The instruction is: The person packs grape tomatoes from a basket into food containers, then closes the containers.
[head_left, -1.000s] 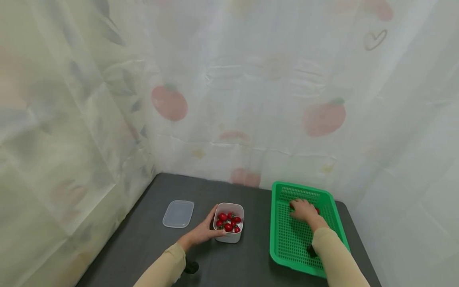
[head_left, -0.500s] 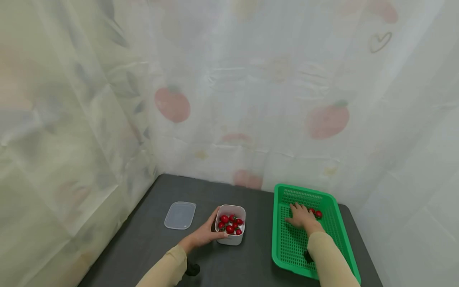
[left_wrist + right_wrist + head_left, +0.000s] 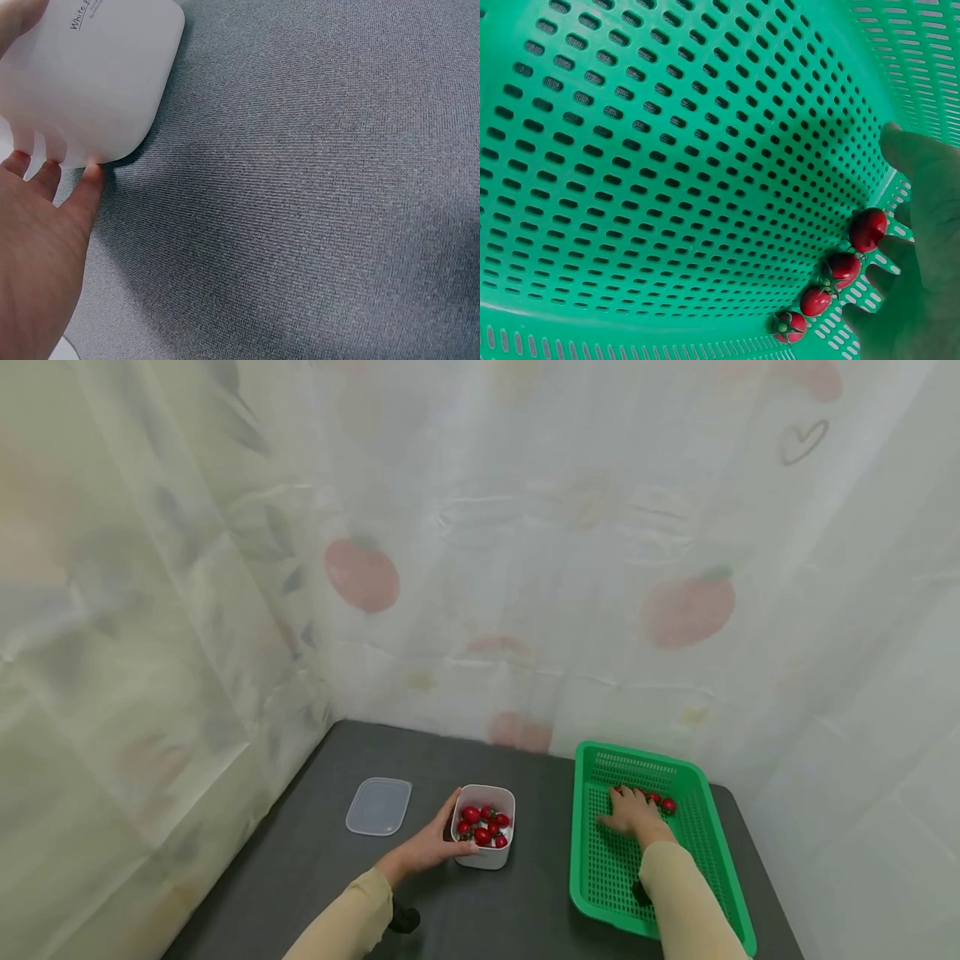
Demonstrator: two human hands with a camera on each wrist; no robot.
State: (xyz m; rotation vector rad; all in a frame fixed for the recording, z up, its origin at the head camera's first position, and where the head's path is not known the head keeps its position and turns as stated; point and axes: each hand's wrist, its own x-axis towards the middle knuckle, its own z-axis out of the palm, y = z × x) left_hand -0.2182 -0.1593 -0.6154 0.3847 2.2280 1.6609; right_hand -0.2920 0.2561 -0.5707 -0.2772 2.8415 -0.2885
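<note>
In the head view my left hand [image 3: 427, 846] grips a small white plastic container [image 3: 486, 858], thumb along its near side and fingers around the left. The left wrist view shows fingertips [image 3: 93, 174] pressed against its smooth wall. Several red cherry tomatoes [image 3: 482, 837] lie inside it. My right hand [image 3: 633, 817] reaches into a green slotted basket [image 3: 576, 835], fingers spread, palm down. Just by its fingertips, a row of cherry tomatoes [image 3: 844, 268] lies along the basket's far end, in the right wrist view. Whether the fingers touch them I cannot tell.
A flat translucent lid [image 3: 378, 807] lies left of the container on the dark grey table [image 3: 517, 910]. Patterned curtains [image 3: 480, 568] hang behind the table and at its left and right sides.
My right hand has shifted left within the basket, its fingers spreading, and more tomatoes show at the far end. My left hand keeps its hold on the container.
</note>
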